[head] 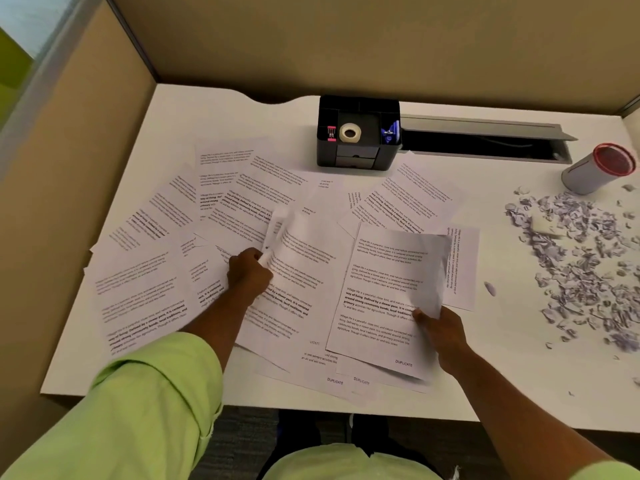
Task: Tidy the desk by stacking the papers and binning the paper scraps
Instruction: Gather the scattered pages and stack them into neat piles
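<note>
So the white desk is pretty much buried in printed papers, fanned out loose and overlapping from the left edge across to past the middle. Several show "DUPLICATE" at the bottom near the front edge.

The left hand has its grip clenched on 1 sheet in the middle of the mess, pinching it at its left edge so that edge curls up off the pile. The right hand is gripping another sheet at its lower right corner, thumb on top, and that corner is lifted and a bit blurred. Both sheets are just beside each other, lying over the rest of the spread.

The paper scraps are all over the right side of the desk, a big scatter of tiny purple-white bits, well apart from both hands. A small grey bin with a red rim stands at the back edge of that scatter.

At the back middle there's a black desk organizer with a tape roll sitting in it. Light green sleeve on the left arm.
</note>
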Action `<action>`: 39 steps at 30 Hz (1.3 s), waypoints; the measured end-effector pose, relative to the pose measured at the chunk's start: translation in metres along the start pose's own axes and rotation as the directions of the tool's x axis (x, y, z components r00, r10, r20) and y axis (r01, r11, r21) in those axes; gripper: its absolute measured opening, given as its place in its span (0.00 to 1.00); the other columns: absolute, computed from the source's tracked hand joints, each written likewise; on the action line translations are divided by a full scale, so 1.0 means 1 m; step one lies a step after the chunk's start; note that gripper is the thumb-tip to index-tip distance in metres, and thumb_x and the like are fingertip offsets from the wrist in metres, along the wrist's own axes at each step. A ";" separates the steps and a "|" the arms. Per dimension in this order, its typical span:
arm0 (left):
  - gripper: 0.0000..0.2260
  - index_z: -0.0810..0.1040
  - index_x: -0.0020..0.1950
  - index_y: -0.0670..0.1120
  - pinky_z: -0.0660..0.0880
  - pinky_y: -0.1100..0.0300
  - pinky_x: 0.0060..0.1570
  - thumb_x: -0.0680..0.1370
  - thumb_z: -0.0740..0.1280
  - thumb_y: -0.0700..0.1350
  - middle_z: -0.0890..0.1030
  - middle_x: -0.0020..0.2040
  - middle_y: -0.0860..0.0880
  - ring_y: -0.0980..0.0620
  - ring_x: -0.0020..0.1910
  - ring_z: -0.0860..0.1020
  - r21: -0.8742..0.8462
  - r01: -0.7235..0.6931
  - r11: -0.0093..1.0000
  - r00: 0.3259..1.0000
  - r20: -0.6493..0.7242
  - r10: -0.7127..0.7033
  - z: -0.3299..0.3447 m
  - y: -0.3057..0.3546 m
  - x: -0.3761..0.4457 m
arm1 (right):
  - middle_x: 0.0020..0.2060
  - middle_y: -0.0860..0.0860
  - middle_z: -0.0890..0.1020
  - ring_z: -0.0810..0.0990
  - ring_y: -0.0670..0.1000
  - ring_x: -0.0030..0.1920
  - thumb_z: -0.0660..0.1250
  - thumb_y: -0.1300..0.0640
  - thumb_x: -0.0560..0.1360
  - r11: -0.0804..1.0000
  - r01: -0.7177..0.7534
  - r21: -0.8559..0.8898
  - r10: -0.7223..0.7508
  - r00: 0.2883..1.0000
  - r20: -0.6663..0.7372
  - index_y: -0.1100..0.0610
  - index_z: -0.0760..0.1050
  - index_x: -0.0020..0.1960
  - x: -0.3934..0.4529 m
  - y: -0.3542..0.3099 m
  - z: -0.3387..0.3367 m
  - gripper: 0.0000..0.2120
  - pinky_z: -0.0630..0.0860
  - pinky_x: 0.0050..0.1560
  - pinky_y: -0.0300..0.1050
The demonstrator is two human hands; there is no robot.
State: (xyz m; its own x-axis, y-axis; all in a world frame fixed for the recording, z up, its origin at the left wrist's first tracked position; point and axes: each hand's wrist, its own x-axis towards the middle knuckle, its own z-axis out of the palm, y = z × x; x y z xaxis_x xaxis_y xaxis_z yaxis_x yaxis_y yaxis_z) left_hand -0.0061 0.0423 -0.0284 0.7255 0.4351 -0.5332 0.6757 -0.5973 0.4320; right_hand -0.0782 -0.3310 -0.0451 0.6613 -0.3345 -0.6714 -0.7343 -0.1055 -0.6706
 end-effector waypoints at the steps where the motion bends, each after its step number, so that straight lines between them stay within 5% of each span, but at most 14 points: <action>1: 0.25 0.75 0.64 0.45 0.80 0.52 0.49 0.69 0.78 0.42 0.77 0.60 0.41 0.43 0.53 0.78 0.013 -0.009 1.000 1.000 0.014 0.009 -0.003 0.000 -0.001 | 0.50 0.54 0.84 0.83 0.55 0.47 0.72 0.59 0.79 1.000 -0.001 0.002 0.001 1.000 0.001 0.58 0.78 0.59 0.000 -0.001 0.000 0.09 0.78 0.45 0.49; 11: 0.25 0.74 0.66 0.45 0.78 0.45 0.57 0.71 0.77 0.41 0.81 0.59 0.45 0.43 0.57 0.79 -0.341 -0.070 0.937 0.981 0.146 0.127 -0.036 0.003 -0.006 | 0.53 0.53 0.84 0.83 0.57 0.50 0.68 0.63 0.80 0.999 0.020 0.028 -0.021 0.999 0.037 0.55 0.77 0.60 -0.004 -0.013 -0.007 0.09 0.80 0.47 0.53; 19: 0.31 0.71 0.68 0.46 0.81 0.44 0.50 0.68 0.79 0.40 0.83 0.58 0.44 0.43 0.55 0.83 -0.816 -0.075 0.573 0.925 0.157 0.345 -0.077 0.027 -0.032 | 0.53 0.54 0.85 0.84 0.59 0.51 0.67 0.63 0.81 0.990 0.037 0.133 -0.047 0.996 0.070 0.56 0.77 0.62 -0.011 -0.032 -0.010 0.10 0.81 0.44 0.51; 23: 0.42 0.70 0.70 0.43 0.77 0.39 0.56 0.60 0.84 0.46 0.80 0.62 0.39 0.37 0.60 0.79 -0.877 0.046 0.478 0.855 0.282 0.434 -0.087 0.040 -0.041 | 0.56 0.54 0.84 0.83 0.58 0.54 0.68 0.62 0.81 0.984 0.054 0.170 -0.069 0.994 0.087 0.56 0.75 0.65 -0.016 -0.051 0.007 0.13 0.81 0.55 0.59; 27: 0.39 0.72 0.70 0.40 0.74 0.39 0.61 0.62 0.83 0.47 0.78 0.64 0.37 0.36 0.63 0.77 -0.881 0.118 0.458 0.784 0.366 0.502 -0.087 0.045 -0.046 | 0.53 0.51 0.84 0.83 0.54 0.52 0.68 0.61 0.81 0.973 0.085 0.214 -0.113 0.986 0.121 0.52 0.75 0.62 -0.024 -0.072 0.021 0.11 0.81 0.52 0.54; 31: 0.38 0.72 0.70 0.40 0.75 0.41 0.60 0.63 0.82 0.48 0.78 0.64 0.37 0.37 0.63 0.77 -0.880 0.134 0.456 0.776 0.379 0.503 -0.083 0.047 -0.048 | 0.54 0.54 0.86 0.86 0.58 0.53 0.70 0.59 0.80 0.972 0.102 0.213 -0.146 0.969 0.199 0.52 0.78 0.60 -0.030 -0.084 0.026 0.09 0.83 0.57 0.61; 34: 0.37 0.75 0.67 0.40 0.77 0.42 0.58 0.62 0.83 0.48 0.80 0.62 0.38 0.38 0.60 0.79 -0.824 0.075 0.561 0.814 0.376 0.442 -0.074 0.049 -0.050 | 0.53 0.56 0.87 0.87 0.59 0.51 0.70 0.60 0.80 0.962 0.062 0.267 -0.145 0.942 0.303 0.55 0.78 0.60 -0.038 -0.091 0.032 0.09 0.84 0.53 0.61; 39: 0.18 0.78 0.62 0.43 0.81 0.45 0.53 0.73 0.75 0.39 0.84 0.55 0.43 0.43 0.52 0.84 -0.708 0.017 0.706 0.908 0.306 0.285 -0.055 0.054 -0.056 | 0.57 0.56 0.86 0.85 0.61 0.57 0.70 0.58 0.80 0.957 0.052 0.284 -0.170 0.897 0.409 0.57 0.77 0.66 -0.048 -0.101 0.034 0.15 0.80 0.59 0.67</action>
State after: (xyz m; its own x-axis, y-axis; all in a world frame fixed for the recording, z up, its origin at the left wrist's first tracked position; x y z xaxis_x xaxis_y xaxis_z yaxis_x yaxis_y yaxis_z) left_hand -0.0029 0.0222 0.0647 0.8118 0.0185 -0.5836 0.5817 0.0626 0.8110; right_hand -0.0307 -0.2725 0.0443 0.7806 0.1005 -0.6168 -0.6248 0.1478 -0.7666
